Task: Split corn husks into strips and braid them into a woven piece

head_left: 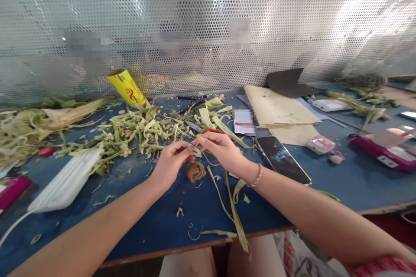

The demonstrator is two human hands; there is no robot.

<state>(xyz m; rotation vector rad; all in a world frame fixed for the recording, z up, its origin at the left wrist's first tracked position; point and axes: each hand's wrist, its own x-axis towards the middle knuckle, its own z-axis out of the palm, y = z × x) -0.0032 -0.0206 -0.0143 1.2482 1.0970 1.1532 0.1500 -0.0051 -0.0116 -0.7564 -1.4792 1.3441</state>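
Note:
My left hand (170, 162) and my right hand (224, 151) meet over the middle of the blue table. Their fingers are closed around a small pale green leaf piece (197, 150), pinched from both sides. Just below the fingers lies a ball of brown twine (195, 172). Scissors with red-orange handles (214, 131) lie behind my hands, partly hidden by the right one. Long pale leaf strips (238, 220) trail from beneath my right hand to the table's front edge.
Leaf scraps (143, 127) heap behind my left hand, near a leaning yellow tube (127, 88). A white mask (66, 181) lies left. Rightward are a phone (282, 160), brown paper (279, 106), a pink case (320, 143) and a purple object (383, 151). Perforated metal (208, 4) rises behind.

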